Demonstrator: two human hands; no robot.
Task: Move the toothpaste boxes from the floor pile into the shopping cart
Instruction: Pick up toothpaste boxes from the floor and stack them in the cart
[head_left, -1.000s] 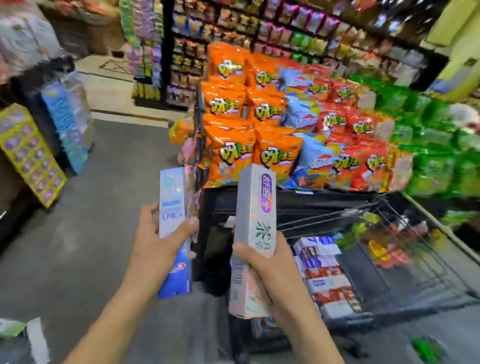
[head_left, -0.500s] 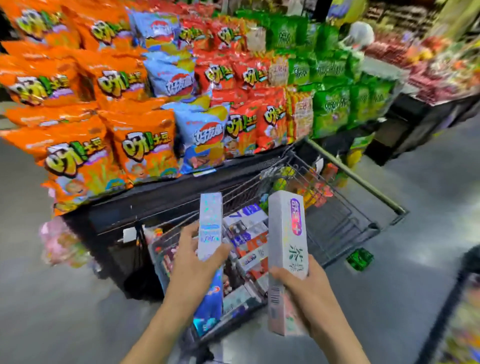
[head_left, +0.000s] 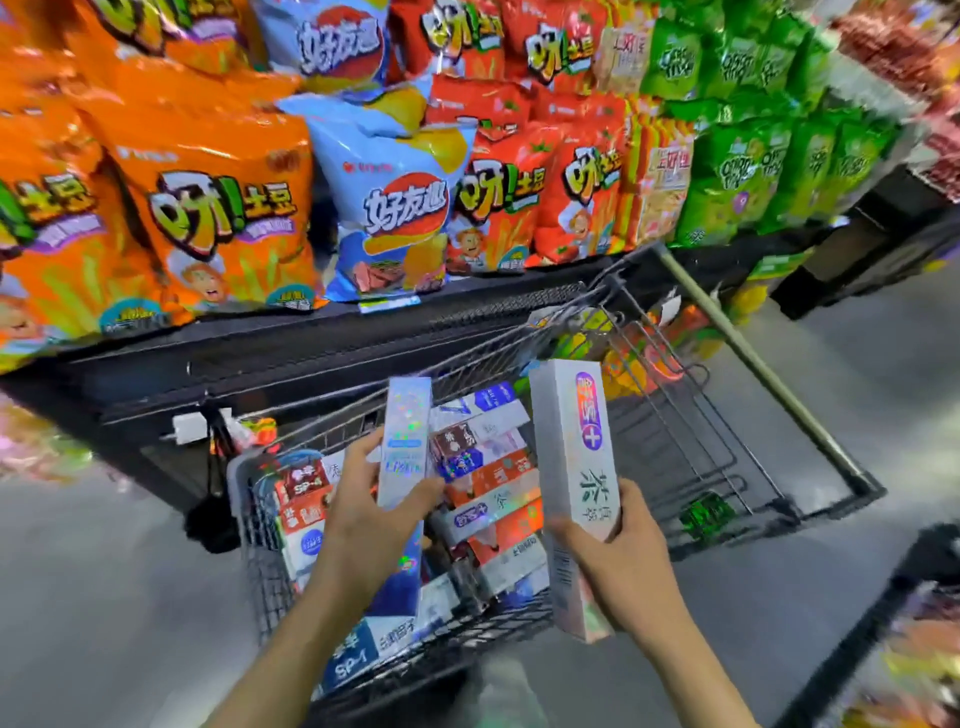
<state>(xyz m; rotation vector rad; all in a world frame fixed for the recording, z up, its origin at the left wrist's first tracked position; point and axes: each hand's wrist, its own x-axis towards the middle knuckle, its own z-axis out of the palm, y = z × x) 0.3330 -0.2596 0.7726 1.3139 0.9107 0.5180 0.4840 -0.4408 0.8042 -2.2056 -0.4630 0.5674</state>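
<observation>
My left hand (head_left: 371, 514) grips a silver and blue toothpaste box (head_left: 404, 441), held upright over the front part of the wire shopping cart (head_left: 675, 452). My right hand (head_left: 621, 566) holds a white toothpaste box with a purple mark (head_left: 576, 467), also upright, above the middle of the cart. Several toothpaste boxes (head_left: 493, 483) lie stacked inside the cart's basket below both hands. The floor pile is out of view.
A low black display shelf (head_left: 311, 348) loaded with orange, blue, red and green snack bags (head_left: 218, 208) stands right behind the cart. The cart handle (head_left: 753, 358) points to the right. A small green packet (head_left: 707, 514) lies under the cart. Grey floor lies left and right.
The view has swung right and closer to the cart. Both hands have carried their boxes from beside the cart to above its basket.
</observation>
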